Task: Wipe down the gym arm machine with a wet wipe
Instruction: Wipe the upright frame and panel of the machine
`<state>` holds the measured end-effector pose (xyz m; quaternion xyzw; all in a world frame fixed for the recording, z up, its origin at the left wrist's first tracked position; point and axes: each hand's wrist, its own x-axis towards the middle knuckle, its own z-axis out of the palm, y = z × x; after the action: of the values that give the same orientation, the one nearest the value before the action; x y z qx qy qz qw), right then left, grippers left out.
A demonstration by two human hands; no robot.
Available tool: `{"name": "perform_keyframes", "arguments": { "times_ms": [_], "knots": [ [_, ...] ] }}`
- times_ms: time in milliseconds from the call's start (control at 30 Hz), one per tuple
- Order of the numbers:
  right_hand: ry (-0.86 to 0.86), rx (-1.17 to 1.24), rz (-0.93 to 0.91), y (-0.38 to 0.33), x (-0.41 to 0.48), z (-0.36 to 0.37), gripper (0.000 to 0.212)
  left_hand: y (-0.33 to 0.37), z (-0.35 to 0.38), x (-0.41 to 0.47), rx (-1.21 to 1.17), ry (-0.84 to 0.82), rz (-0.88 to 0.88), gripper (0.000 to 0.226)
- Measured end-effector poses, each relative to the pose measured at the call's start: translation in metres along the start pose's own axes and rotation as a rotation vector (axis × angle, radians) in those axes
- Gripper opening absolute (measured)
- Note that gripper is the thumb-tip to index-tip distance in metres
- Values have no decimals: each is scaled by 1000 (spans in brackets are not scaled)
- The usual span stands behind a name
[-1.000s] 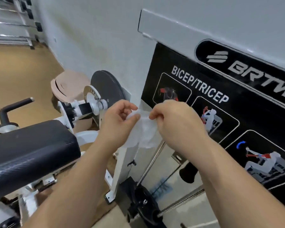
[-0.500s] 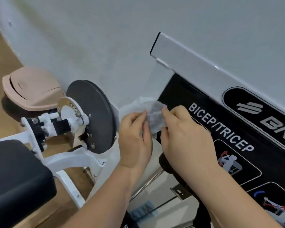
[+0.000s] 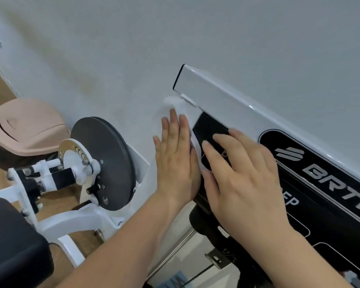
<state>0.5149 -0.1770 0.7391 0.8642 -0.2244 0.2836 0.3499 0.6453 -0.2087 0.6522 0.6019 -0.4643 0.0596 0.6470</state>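
The arm machine's weight-stack cover (image 3: 233, 104) is white on top with a black BRTW panel (image 3: 328, 173) below. A thin white wet wipe (image 3: 176, 106) lies spread over the cover's left corner and edge. My left hand (image 3: 176, 161) is flat with fingers together, pressing the wipe against the cover's left side. My right hand (image 3: 243, 179) lies flat on the black panel, fingertips on the wipe's right edge. Most of the wipe is hidden under my hands.
A dark grey cam disc (image 3: 104, 161) on a white frame (image 3: 71, 221) stands left of my hands. A black arm pad (image 3: 13, 246) fills the lower left. A pink lidded bin (image 3: 27, 125) sits by the pale wall (image 3: 175, 34). Chrome guide rods (image 3: 175, 252) run below.
My hands went from unfolding the wipe in the air to laying it flat on the cover's corner. My view moved up and closer to the cover.
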Motion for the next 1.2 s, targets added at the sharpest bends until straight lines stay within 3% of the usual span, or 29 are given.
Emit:
{"name": "perform_keyframes", "arguments": {
  "times_ms": [133,400,567,733,900,1133,1200],
  "knots": [
    [-180,-125,-8,2,10,0,61,7,-3,26,56,-3,149,69],
    [-359,-193,-37,-12,-21,15,72,-33,-12,-25,163,-69,214,64],
    [-307,-183,-14,-15,-24,19,77,-21,-20,1,102,181,331,44],
    [-217,-129,32,-16,-17,23,82,-13,0,13,-68,252,329,21],
    [-177,-124,42,-17,-18,26,83,-13,4,15,16,186,261,55],
    [-217,-160,39,-19,-18,27,80,-49,0,-19,158,-19,344,76],
    [-233,-178,42,-19,-17,27,82,-44,-1,-11,134,-14,375,71]
  ]
}}
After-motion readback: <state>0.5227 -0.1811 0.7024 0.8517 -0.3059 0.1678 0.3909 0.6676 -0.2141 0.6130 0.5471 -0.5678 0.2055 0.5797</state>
